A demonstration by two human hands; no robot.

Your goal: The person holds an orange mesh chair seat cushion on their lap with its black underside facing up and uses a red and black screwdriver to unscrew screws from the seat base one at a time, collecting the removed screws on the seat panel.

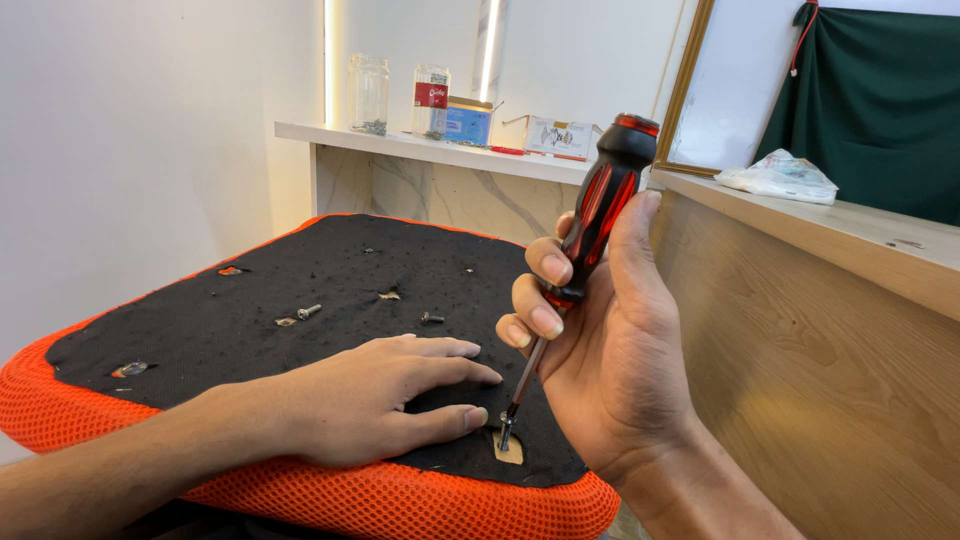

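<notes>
Upturned chair seat, orange mesh edge [330, 505] and black fabric underside [300, 270]. Two loose silver bolts [308, 311] lie on the fabric near the middle. The left hand [370, 400] rests flat, fingers spread and holding nothing, pressing the seat steady, its fingertips just beside the near mounting hole [508, 450]. The right hand [610, 360] is closed around the red-and-black handled screwdriver [600, 210], whose tip meets a small silver screw [505, 428] standing in that hole. Sound technique, by judgement: keep the shaft in line with the screw, press down firmly, and turn slowly. Glass jars [368, 92] stand on the white bench [430, 150] behind.
</notes>
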